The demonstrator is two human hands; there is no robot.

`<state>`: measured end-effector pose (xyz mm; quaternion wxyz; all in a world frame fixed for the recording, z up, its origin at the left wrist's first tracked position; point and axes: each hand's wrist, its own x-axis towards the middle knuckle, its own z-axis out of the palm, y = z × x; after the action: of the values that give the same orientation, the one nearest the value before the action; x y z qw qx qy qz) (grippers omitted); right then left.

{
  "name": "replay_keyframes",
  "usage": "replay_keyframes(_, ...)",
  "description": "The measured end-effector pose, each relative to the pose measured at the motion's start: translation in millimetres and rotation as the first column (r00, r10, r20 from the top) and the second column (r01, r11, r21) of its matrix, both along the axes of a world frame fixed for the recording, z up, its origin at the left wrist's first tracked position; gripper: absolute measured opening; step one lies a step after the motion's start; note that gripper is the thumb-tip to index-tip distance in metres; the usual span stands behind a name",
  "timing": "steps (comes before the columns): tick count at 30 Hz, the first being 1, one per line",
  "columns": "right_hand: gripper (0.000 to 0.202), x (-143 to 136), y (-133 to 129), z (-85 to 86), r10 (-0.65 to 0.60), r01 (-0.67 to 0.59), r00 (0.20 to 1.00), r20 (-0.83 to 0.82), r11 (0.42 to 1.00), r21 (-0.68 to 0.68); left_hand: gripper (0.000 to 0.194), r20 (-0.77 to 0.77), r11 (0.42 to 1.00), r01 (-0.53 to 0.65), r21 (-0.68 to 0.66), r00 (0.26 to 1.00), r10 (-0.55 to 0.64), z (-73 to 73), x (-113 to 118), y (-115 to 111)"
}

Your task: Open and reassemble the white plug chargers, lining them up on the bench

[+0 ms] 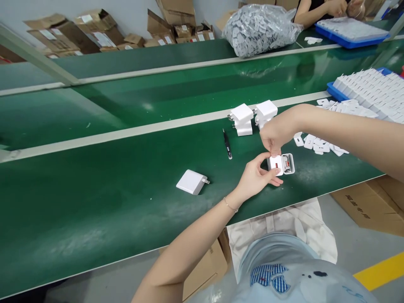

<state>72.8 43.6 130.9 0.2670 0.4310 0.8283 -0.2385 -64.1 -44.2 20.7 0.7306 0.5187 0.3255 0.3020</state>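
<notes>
My left hand (256, 176) grips a white wall charger (277, 160), thumb on its end face, which has a red USB port. Right against it stands a second white charger housing (288, 163), its end uncovered and a metal and red part showing inside. My right hand (277, 131) is closed at the far edge of the gripped charger, fingertips pinched together; whatever they pinch is hidden. Beyond my hands are stacked white chargers (242, 114), partly covered by the right hand. Black tweezers (227, 144) lie left of the hands, and a single charger (191, 182) rests nearer the front.
White cover plates (320, 143) are scattered to the right, beside a blue tray (335, 92) packed with white parts. Across the green bench (94, 185) sit a plastic bag (261, 29) of white pieces and another blue tray (350, 41) near another person's hands. Cardboard boxes (59, 35) line the back.
</notes>
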Motion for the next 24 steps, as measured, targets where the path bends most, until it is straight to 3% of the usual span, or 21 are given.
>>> replay_keyframes(3,0.025,30,-7,13.8,-0.049,0.042,0.985,-0.165,0.998,-0.051,0.067,0.032,0.998,0.059,0.000,0.998,-0.059,-0.6,-3,2)
replay_keyframes(5,0.034,62,-14,20.6,-0.124,0.168,0.931,-0.344,0.980,0.102,0.065,0.047,0.995,0.101,-0.006,0.994,-0.100,0.3,-5,4)
replay_keyframes(6,0.037,80,-19,21.6,-0.170,0.259,0.912,-0.375,0.944,0.202,0.064,0.052,0.993,0.115,-0.010,0.992,-0.115,0.9,-6,4)
replay_keyframes(8,0.039,111,-31,17.1,-0.263,0.363,0.914,-0.310,0.871,0.332,0.064,0.052,0.992,0.124,-0.013,0.991,-0.123,1.3,-6,5)
replay_keyframes(10,0.041,134,-44,3.9,-0.314,0.365,0.929,-0.195,0.862,0.352,0.065,0.022,0.992,0.123,0.007,0.992,-0.123,0.1,-5,6)
replay_keyframes(14,0.050,151,-61,-36.8,-0.274,0.306,0.952,-0.135,0.859,0.410,0.066,-0.077,0.989,0.117,0.095,0.991,-0.110,-5.8,-2,5)
replay_keyframes(17,0.037,156,-59,-61.1,-0.200,0.266,0.962,-0.185,0.836,0.479,0.070,-0.119,0.987,0.116,0.114,0.988,-0.103,-7.5,-3,5)
replay_keyframes(20,0.026,160,-55,-70.4,-0.109,0.235,0.963,-0.248,0.791,0.565,0.073,-0.137,0.990,0.079,0.119,0.989,-0.063,-2.8,-7,4)
replay_keyframes(24,0.033,157,-67,-64.5,0.017,0.261,0.926,-0.376,0.692,0.674,0.061,-0.118,0.992,-0.037,0.120,0.992,0.051,12.0,-10,-3)
